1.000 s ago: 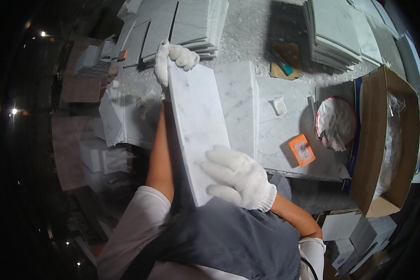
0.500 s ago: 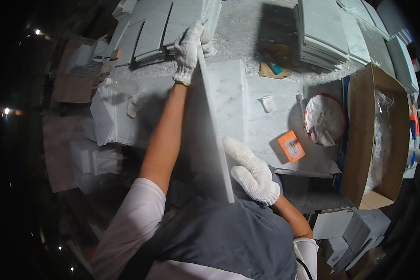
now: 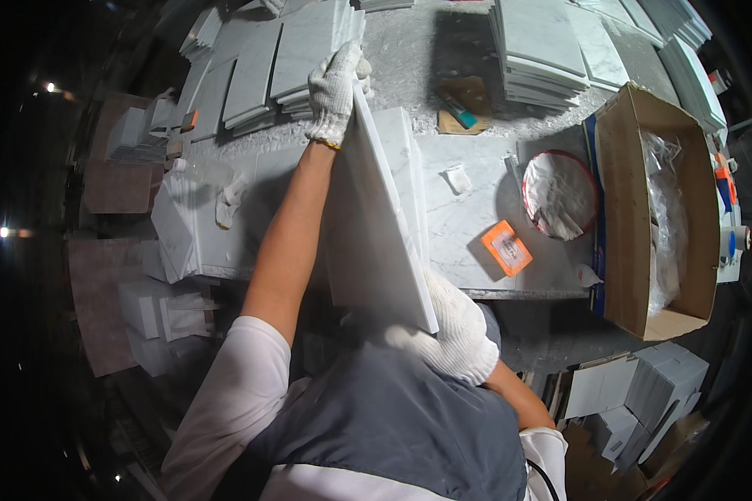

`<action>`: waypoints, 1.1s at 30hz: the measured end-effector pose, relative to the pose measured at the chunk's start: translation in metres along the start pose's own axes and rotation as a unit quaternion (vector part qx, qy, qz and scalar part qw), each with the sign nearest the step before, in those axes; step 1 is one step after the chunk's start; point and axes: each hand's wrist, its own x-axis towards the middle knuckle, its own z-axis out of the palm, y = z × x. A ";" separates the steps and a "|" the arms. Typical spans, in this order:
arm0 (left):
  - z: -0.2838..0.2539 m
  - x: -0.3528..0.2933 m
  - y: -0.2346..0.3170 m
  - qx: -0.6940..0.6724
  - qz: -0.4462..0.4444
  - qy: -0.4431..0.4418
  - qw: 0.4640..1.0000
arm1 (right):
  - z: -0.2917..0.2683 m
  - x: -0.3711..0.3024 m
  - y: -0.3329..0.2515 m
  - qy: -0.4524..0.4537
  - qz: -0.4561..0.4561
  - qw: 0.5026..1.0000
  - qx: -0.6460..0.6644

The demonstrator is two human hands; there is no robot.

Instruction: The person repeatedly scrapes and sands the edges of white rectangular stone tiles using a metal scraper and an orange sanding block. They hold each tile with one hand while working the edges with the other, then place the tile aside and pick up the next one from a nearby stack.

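A white marble tile (image 3: 381,230) with grey veining is held tilted on its long edge in front of me. My left hand (image 3: 334,93), in a white knit glove, is closed on its far end. Around the near end wraps my right hand (image 3: 461,334), gloved alike, with its thumb blurred below the tile's corner and part of the fingers hidden behind it. Just right of the held tile, more marble tiles (image 3: 409,142) lie on the light work surface.
Stacked tiles stand at the far left (image 3: 305,50) and far right (image 3: 543,42). Right of my hands are an orange box (image 3: 506,249), a red-rimmed round container (image 3: 595,196) with white material and a cardboard box (image 3: 622,225) holding clear plastic. A green-handled tool (image 3: 459,113) lies beyond.
My right hand has gone from open beside the tile to closed around its near end. The near end has swung slightly right and up. My left hand keeps its hold.
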 end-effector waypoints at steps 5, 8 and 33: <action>0.001 0.005 0.002 0.043 -0.001 0.010 0.999 | 0.018 0.009 0.003 0.126 -0.044 0.974 -0.181; 0.002 0.008 0.011 -0.029 -0.038 0.021 0.999 | 0.013 0.008 0.010 0.120 -0.062 0.964 -0.231; -0.024 0.029 0.002 -0.156 -0.035 -0.143 0.977 | -0.056 -0.061 0.057 0.430 0.124 0.893 0.044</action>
